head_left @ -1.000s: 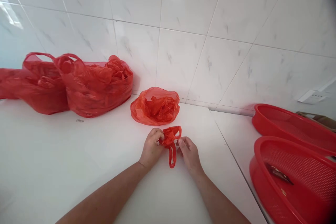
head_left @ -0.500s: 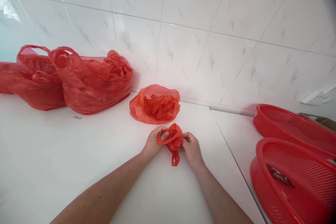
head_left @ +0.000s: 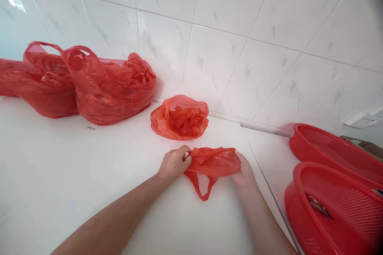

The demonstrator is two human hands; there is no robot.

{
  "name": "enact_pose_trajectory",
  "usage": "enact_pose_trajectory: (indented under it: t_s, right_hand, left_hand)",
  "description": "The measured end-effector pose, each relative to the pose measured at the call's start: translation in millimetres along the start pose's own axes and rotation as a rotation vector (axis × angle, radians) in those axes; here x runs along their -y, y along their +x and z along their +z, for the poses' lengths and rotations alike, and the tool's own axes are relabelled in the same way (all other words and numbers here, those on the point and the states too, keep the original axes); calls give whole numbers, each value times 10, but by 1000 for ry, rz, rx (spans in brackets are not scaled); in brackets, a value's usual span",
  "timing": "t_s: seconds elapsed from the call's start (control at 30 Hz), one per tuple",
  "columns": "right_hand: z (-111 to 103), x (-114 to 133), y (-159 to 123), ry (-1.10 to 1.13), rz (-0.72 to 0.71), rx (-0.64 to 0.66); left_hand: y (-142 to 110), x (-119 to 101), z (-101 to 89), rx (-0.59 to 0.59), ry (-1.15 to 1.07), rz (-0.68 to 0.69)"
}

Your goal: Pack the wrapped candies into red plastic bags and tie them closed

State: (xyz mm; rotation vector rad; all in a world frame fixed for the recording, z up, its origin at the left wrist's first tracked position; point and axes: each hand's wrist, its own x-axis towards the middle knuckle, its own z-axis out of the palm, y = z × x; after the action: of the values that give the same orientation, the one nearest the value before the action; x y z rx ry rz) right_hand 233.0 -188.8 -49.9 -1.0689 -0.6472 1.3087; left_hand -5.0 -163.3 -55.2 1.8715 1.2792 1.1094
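Note:
A thin red plastic bag (head_left: 214, 162) is stretched sideways between my hands, just above the white table. My left hand (head_left: 175, 163) pinches its left edge, fingers closed. At the opposite end, my right hand (head_left: 245, 170) grips the bag's edge; its fingers are partly hidden behind the plastic. One looped handle of the bag hangs down toward me. Just beyond my hands stands a small open red bag (head_left: 160, 121) with crumpled red plastic inside.
Large stuffed red bags (head_left: 115, 99) stand at the back left against the tiled wall (head_left: 167, 48). Two red plastic baskets (head_left: 299, 191) are at the right; the nearer holds a small dark packet (head_left: 319, 207). A seam crosses the white table (head_left: 89, 175) on the right.
My right hand has moved right, away from my left. The bunched-up bag is now spread wide between them, and its handle loop hangs more open. The view has shifted slightly.

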Motion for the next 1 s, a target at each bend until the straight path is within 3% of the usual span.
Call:
enact_pose_trajectory:
  t_s: [0.13,0.27,0.33,0.47,0.57,0.7,0.8,0.87,1.0]
  right_hand:
    - [-111,98,-32,-43,-63,-33]
    - [-138,42,-35,-160,-47,-24]
    - [-110,-1,-34,-229,-89,-19]
    - [15,-55,-80,-246,-220,45]
    - [183,-63,-176,-269,-248,190]
    - [415,-92,-303,-330,-209,294]
    - [432,-129,-292,-306,-199,199]
    - [321,-121,-220,-264,-186,97]
    - [-88,0,-47,-238,-127,-199]
  left_hand:
    - [8,-8,-40,-34,43,25]
    - [63,15,-111,-194,-48,47]
    - [93,24,-134,-208,-252,-37]
    - [125,44,-138,-110,-793,-319]
    - [115,48,-115,-98,-1023,-361]
    - [79,4,-88,-30,-1120,-390]
    - [83,-18,-116,71,-1175,-428]
    - [116,4,-166,87,-1205,-439]
    - [216,123,-266,-113,-1226,-425]
